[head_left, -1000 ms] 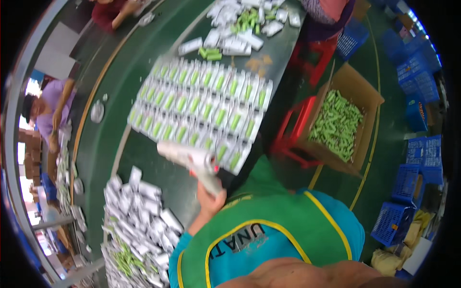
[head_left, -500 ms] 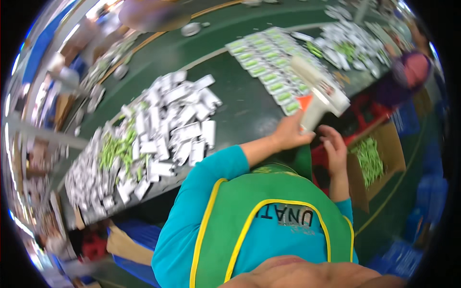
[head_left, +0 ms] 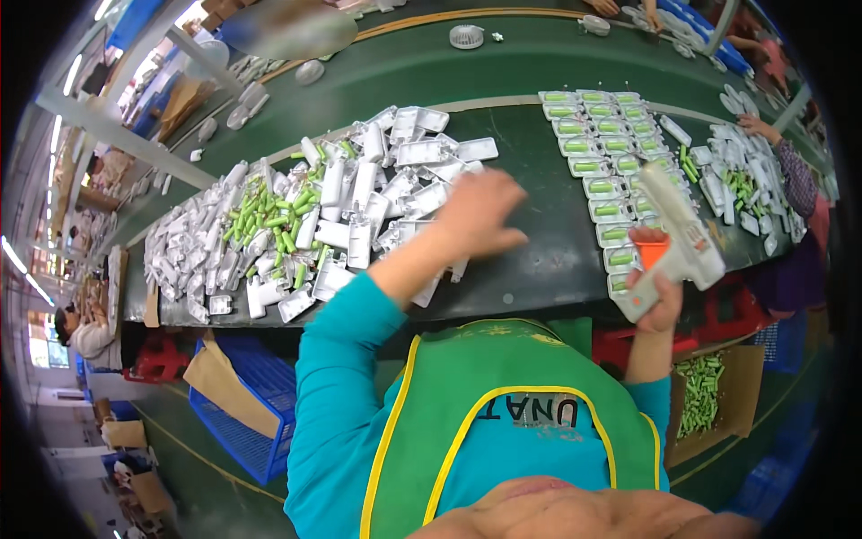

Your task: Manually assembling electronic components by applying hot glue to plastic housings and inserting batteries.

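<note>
My right hand is closed round the handle of a white glue gun with an orange trigger. The gun tilts up and left over the near end of several rows of white plastic housings, each with a green cylindrical battery in it. My left hand hovers with thumb and fingers apart at the right edge of a big pile of loose white plastic housings. It holds nothing that I can see. Green batteries lie heaped in the middle of that pile.
Under the bench at the right stands a cardboard box of green batteries. A blue crate with cardboard is at the lower left. Another person's hand reaches to a second pile at the far right. Round white parts lie on the far belt.
The glue gun has passed from my left hand to my right. My left hand has moved left to the pile of housings and opened. The view has also shifted.
</note>
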Demonstrator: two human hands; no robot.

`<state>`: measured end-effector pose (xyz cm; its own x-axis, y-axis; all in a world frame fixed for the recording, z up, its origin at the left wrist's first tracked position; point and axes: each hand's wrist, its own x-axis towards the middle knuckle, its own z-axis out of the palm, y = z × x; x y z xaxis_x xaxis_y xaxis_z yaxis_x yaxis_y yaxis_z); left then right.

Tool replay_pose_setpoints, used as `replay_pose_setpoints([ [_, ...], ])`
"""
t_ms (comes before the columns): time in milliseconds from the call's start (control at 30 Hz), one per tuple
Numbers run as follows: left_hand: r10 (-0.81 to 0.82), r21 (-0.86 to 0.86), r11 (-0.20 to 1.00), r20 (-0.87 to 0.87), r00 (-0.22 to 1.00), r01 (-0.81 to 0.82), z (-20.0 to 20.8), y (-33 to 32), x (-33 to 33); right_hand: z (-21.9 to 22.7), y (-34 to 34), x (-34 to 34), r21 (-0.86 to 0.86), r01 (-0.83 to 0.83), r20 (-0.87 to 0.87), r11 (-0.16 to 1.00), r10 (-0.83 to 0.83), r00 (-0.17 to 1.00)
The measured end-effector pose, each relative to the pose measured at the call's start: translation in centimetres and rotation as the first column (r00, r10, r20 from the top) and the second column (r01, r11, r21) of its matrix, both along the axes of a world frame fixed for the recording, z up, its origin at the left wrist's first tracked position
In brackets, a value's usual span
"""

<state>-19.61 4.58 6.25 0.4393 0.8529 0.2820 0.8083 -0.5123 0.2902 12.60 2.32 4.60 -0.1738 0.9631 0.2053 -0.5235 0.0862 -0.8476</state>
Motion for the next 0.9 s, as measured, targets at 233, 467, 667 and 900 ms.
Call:
replay_pose_setpoints([
  [233,0.452,-0.095,0.876,-0.182,0.873,-0.473,-2.2,3.8,-9.5,1.3,1.4,4.0,-0.047,-0.004,-0.070,0.999,0.001,0.998],
  [467,0.136,-0.053,0.989,-0.069,0.988,-0.139,-3.2,5.2,-4.1,1.7,1.4,2.4,-0.095,-0.012,-0.052,0.995,0.007,0.999],
  [667,-0.049,-0.136,0.987,0.236,0.970,0.083,-2.4,7.0,-3.2,0.9,1.2,2.5,-0.095,-0.106,-0.069,0.990,0.099,0.993],
  [900,0.324,-0.387,0.862,-0.079,0.943,-0.328,-3.9,11.8,-7.4,0.3,1.2,2.1,-0.120,-0.087,-0.106,0.989,0.074,0.992],
])
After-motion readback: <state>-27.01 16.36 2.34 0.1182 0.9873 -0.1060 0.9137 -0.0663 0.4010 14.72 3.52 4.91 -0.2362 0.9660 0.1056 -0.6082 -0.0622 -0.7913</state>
